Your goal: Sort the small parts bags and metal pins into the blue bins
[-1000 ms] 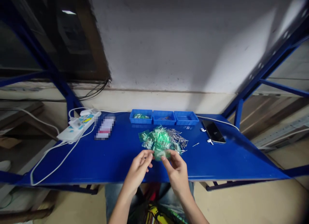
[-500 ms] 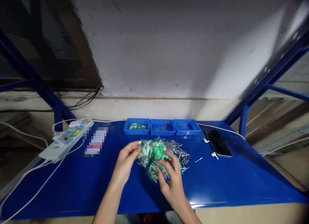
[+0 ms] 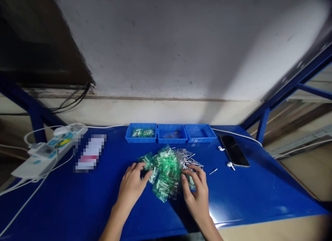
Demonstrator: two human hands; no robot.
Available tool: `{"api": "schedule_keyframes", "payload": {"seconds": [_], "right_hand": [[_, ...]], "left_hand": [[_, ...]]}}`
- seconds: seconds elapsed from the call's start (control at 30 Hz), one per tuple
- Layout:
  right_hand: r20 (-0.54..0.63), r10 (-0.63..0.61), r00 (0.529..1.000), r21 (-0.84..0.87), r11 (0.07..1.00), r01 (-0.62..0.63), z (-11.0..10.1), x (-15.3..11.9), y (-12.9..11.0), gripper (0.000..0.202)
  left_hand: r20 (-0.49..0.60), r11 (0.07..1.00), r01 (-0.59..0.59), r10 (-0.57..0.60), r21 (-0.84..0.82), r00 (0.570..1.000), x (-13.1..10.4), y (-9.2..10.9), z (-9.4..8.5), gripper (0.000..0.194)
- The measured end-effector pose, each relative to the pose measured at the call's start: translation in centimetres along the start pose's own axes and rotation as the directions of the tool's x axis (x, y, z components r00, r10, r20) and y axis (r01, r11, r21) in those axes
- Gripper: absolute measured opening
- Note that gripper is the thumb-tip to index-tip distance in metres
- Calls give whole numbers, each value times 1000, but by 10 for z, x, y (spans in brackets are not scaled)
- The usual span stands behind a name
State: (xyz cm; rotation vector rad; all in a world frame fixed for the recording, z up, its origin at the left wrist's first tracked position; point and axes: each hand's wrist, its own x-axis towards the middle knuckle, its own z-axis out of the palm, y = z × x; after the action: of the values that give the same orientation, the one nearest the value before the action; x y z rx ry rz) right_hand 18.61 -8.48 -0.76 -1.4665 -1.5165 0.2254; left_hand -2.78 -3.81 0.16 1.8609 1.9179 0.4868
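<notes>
A pile of small green plastic packets (image 3: 167, 168) lies on the blue table, with metal parts showing inside them. My left hand (image 3: 133, 182) is at the pile's left edge, thumb and fingers apart, touching or just over a packet there. On the right side, my right hand (image 3: 196, 189) curves with spread fingers beside the packets. Neither hand visibly grips anything. Loose silver rivets (image 3: 190, 159) are strewn behind the pile, towards the right.
Behind the pile stand a blue bin holding green packets (image 3: 141, 133), a middle bin with a few small items (image 3: 172, 134) and a right bin (image 3: 200, 133). A phone (image 3: 234, 151), white earbuds (image 3: 230, 166), a blurred-out paper (image 3: 90, 153) and a power strip (image 3: 49, 152) lie around.
My hands have moved apart, and my left fingers have come off the packet they pinched. The packets are spread wider on the table. The view has shifted slightly.
</notes>
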Motion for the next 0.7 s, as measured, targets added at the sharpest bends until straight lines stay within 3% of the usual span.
{"api": "schedule_keyframes", "payload": {"seconds": [0.2, 0.33, 0.47, 0.6, 0.7], "right_hand": [[-3, -9, 1000, 15, 1000, 9, -2, -17, -10, 11], [54, -6, 999, 76, 997, 2, 1, -39, -24, 11], [126, -36, 991, 103, 994, 23, 4, -59, -30, 14], [90, -84, 992, 62, 995, 79, 8, -69, -24, 14], [37, -110, 993, 33, 994, 109, 11, -71, -19, 14]], "left_hand": [[63, 998, 27, -23, -61, 998, -2, -5, 3, 12], [17, 994, 58, -57, -94, 998, -11, -11, -2, 22], [-29, 999, -28, 29, 32, 999, -23, -6, 0, 29], [-16, 991, 12, -10, 133, 1000, -26, -1, 6, 30], [-3, 996, 68, -68, 65, 998, -24, -8, 9, 34]]}}
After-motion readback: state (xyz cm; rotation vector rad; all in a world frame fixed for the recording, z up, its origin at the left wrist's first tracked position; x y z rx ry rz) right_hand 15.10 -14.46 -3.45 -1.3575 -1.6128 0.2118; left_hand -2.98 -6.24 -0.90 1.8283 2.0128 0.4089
